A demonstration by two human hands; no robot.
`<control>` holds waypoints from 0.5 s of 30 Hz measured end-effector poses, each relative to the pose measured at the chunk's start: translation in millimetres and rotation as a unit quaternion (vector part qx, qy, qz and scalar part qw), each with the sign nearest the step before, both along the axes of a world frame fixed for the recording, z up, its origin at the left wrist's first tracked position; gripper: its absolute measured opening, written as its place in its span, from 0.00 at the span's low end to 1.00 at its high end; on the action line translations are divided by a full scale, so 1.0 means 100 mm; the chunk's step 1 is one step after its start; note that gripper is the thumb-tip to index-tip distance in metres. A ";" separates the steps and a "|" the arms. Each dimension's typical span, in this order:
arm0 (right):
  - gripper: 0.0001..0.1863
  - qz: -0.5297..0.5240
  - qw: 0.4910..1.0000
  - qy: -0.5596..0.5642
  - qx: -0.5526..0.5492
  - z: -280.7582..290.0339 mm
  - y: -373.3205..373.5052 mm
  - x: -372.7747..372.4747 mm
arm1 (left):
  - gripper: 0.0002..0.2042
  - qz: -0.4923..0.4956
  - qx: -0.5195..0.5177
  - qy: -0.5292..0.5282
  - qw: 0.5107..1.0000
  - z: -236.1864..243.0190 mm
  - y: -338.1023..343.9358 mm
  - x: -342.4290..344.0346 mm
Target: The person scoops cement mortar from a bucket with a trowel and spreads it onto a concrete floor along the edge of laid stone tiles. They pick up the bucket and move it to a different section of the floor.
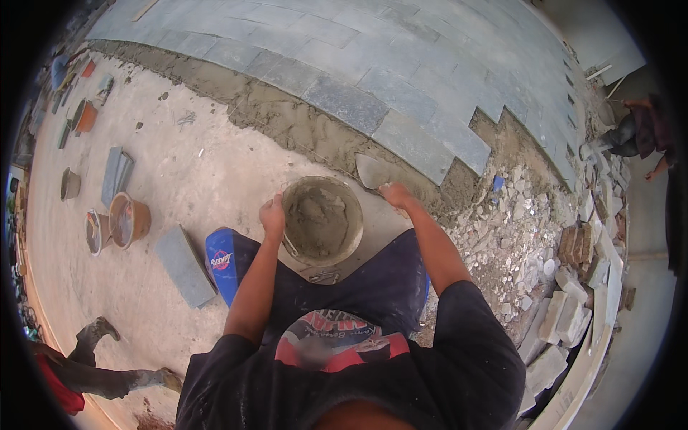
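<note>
Between my knees stands a round bucket (354,242) partly filled with wet grey mortar (315,215). My left hand (271,216) is closed on its left rim. To the right of the bucket, my right hand (396,197) grips a trowel, its handle mostly hidden by the fingers. The trowel's grey blade (372,171) points away to the left, over the near edge of a rough mortar strip (301,129). Beyond that strip lie grey stone paving slabs (345,107) in staggered rows.
Loose slabs (185,266) and several buckets (130,221) stand on the pale floor to the left. Rubble (512,236) and stacked stone pieces (555,315) lie at right. Other people show at the lower left (100,369) and far right (645,132).
</note>
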State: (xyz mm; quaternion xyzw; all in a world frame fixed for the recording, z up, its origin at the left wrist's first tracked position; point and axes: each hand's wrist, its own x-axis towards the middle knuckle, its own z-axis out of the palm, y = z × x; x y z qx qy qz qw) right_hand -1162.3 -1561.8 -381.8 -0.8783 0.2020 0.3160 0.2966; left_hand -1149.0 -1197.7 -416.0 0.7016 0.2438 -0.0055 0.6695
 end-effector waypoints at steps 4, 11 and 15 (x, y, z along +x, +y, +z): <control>0.25 -0.206 0.962 -0.053 0.172 -0.02 0.03 -0.25 | 0.22 -0.007 0.034 0.006 0.999 0.02 0.09 0.00; 0.24 -0.415 0.849 -0.048 0.325 -0.51 0.43 -0.10 | 0.22 -0.009 0.013 0.023 1.000 0.06 0.05 -0.02; 0.24 -0.371 0.871 -0.053 0.319 -0.60 0.72 0.16 | 0.22 -0.004 0.035 0.009 0.999 -0.10 0.14 0.01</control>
